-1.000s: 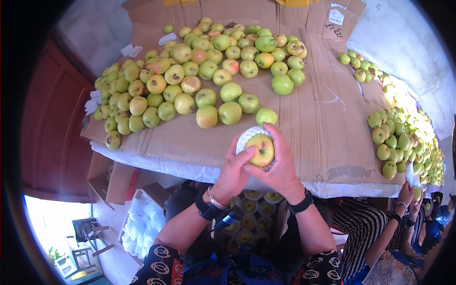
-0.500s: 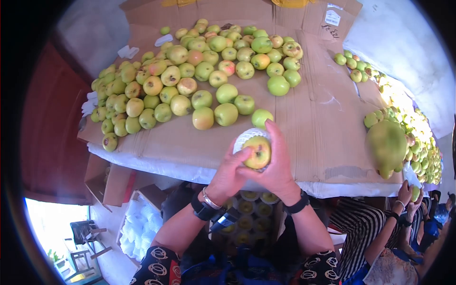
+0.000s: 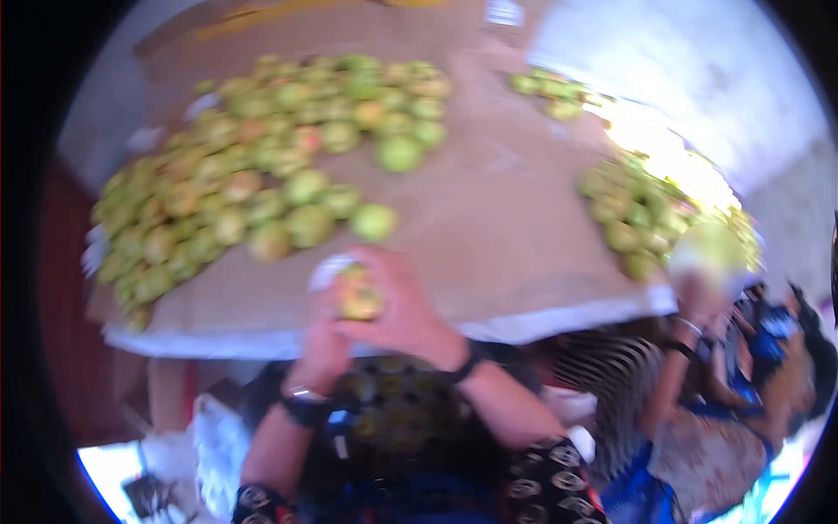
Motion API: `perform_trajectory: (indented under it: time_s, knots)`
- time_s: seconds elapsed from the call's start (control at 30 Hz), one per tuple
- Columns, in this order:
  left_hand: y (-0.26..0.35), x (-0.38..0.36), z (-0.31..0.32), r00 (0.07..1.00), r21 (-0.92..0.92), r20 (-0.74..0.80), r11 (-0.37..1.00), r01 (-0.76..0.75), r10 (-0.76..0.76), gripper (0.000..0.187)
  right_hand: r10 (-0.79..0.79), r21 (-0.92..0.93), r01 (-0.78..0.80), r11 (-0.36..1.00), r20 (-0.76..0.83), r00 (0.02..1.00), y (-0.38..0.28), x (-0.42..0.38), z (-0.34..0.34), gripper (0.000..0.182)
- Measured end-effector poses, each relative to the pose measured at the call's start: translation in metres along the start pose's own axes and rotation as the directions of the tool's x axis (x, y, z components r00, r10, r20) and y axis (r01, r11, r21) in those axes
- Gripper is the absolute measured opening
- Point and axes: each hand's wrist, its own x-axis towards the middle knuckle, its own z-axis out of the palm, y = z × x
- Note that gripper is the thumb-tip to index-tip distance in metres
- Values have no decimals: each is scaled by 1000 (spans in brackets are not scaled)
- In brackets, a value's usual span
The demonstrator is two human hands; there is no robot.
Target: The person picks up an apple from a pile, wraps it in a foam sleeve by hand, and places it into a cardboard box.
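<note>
Between my two hands is a yellow-green apple with a reddish patch, and a white foam net sleeve is around its far left side. My left hand grips it from the left and my right hand wraps it from the right. The view is smeared by motion, so single fingers are hard to make out. Just beyond my hands, a lone green apple sits at the near edge of a big heap of apples on the cardboard-covered table.
Below the table edge, in front of my body, is a dark box of apples. White foam sleeves fill a container at lower left. Another apple heap lies to the right, by a co-worker's hand.
The camera view has swung to the right, so the table, heaps and my hands appear farther left and blurred. Both hands still hold the apple in its foam net.
</note>
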Motion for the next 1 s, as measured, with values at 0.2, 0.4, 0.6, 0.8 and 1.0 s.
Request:
perform_trajectory:
  time_s: [0.2, 0.4, 0.6, 0.8, 1.0]
  knots:
    - [8, 6, -2, 998, -152, -20, 987, 49, -53, 45, 18, -18, -19, 1000, -51, 999, -4, 5, 4, 75]
    - [6, 12, 3, 999, -199, -39, 980, -5, -2, 44, 14, -52, -17, 999, -53, 999, -11, 3, -4, 74]
    - [-4, 17, -20, 993, -294, -52, 952, 83, -102, 47, -4, -77, -2, 997, -80, 997, -10, 0, -2, 78]
    - [3, 17, 0, 990, -277, -76, 956, 96, -121, 49, -13, -37, 8, 999, -146, 989, -3, -4, -4, 77]
    - [2, 28, -7, 970, -100, -240, 995, 7, -31, 50, 95, -53, -102, 993, -119, 988, 3, -6, -5, 71]
